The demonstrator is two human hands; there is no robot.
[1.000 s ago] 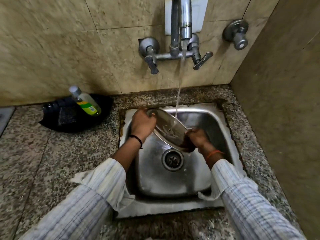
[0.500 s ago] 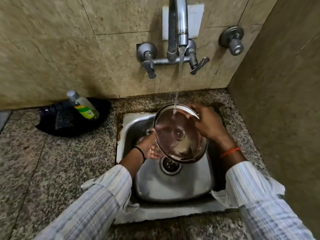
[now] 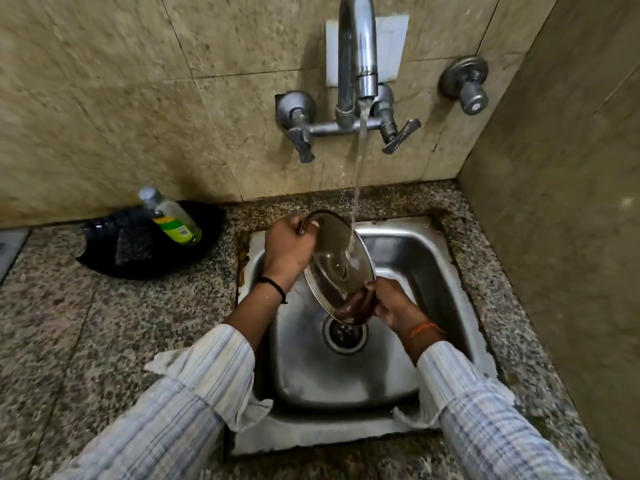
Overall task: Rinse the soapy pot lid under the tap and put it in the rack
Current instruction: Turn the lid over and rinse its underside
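A round steel pot lid (image 3: pixel 332 258) is held tilted over the steel sink (image 3: pixel 408 368), its top edge to the upper left. My left hand (image 3: pixel 287 251) grips that upper rim. My right hand (image 3: pixel 391 303) holds the lower rim, fingers curled under it. Water runs from the tap (image 3: pixel 358 57) and strikes the lid's face near its right side. No rack is in view.
A black tray (image 3: pixel 114 261) on the granite counter at the left holds a yellow-green dish soap bottle (image 3: pixel 173 220) and a dark scrub pad. The sink drain (image 3: pixel 344 332) lies below the lid. A tiled wall closes off the right side, with a separate valve (image 3: pixel 465 84) on the back wall.
The lid has been turned. Half a second ago my right hand held its top rim and the left was beneath it. Now my left hand holds the top rim, my right the bottom.
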